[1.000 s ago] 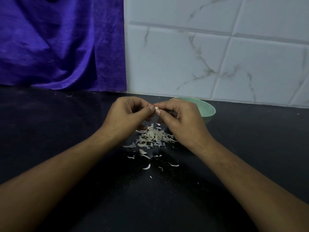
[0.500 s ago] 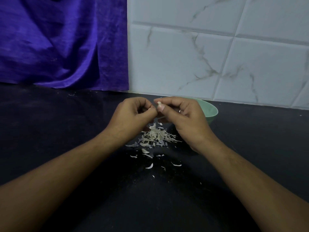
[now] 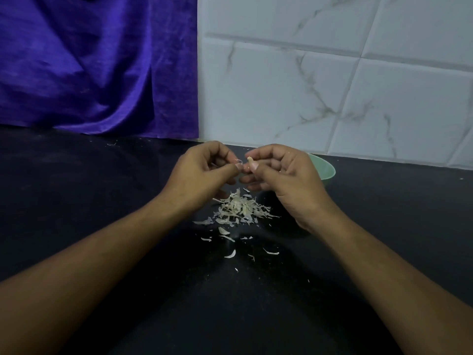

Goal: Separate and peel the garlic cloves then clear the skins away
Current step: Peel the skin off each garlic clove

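Two hands above the skin pile: right hand pinching a garlic clove, left hand pinching a skin strip.

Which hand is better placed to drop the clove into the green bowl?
Probably the right hand: it pinches the garlic clove, and the green bowl sits just behind it. The left hand pinches only a skin sliver.

Small pale garlic clove held aloft; papery white skins heaped below, stray flakes nearer.
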A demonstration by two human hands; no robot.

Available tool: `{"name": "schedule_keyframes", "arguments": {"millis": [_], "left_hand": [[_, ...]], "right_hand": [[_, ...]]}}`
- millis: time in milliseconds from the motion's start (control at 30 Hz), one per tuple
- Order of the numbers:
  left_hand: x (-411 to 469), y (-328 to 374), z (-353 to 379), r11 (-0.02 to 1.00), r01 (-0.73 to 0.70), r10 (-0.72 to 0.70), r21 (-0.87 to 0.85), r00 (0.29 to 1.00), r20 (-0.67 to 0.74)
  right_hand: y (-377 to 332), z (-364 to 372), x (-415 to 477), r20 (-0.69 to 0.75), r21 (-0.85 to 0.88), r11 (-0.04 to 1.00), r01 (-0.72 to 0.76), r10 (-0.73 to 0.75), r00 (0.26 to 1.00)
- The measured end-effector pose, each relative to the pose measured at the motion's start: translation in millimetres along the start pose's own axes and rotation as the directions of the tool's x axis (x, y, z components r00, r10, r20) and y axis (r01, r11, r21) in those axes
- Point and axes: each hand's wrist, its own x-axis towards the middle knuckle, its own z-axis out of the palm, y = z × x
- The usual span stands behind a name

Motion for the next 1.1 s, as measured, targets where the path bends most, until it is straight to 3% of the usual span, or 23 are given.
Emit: {"name": "schedule_keyframes", "arguments": {"millis": [233, 433, 667, 900, 1100], "left_hand": [[-2.6, 6.0, 1.7, 0.997, 0.035, -0.033, -0.072, 0.999, 0.034], [-2.5, 5.5, 1.4, 0.991, 0.07, -0.062, -0.11, 0.995, 0.079], [-1.7, 2.7, -0.9, 0.982, -0.107, 0.104, 0.157, 0.994, 0.025], [-1.9, 0.1, 1.4, 0.983, -0.115, 0.112, 0.143, 0.993, 0.028], [-2.6, -1.3, 2.7, 0.976, -0.101, 0.09, 0.194, 0.994, 0.063]], "right_hand": [[1.9, -0.7, -0.9, 0.015, -0.12, 0.987, 0.108, -0.107, 0.994], [3.8, -1.2, -0.1, -0.028, -0.198, 0.973, 0.117, -0.125, 0.992], [3.0, -0.9, -0.4, -0.022, -0.257, 0.958, 0.127, -0.137, 0.99], [1.9, 1.1, -2.1, -0.016, -0.194, 0.976, 0.099, -0.104, 0.994], [-0.7, 4.0, -1.9, -0.067, 0.085, 0.996, 0.033, -0.027, 0.997]]}}
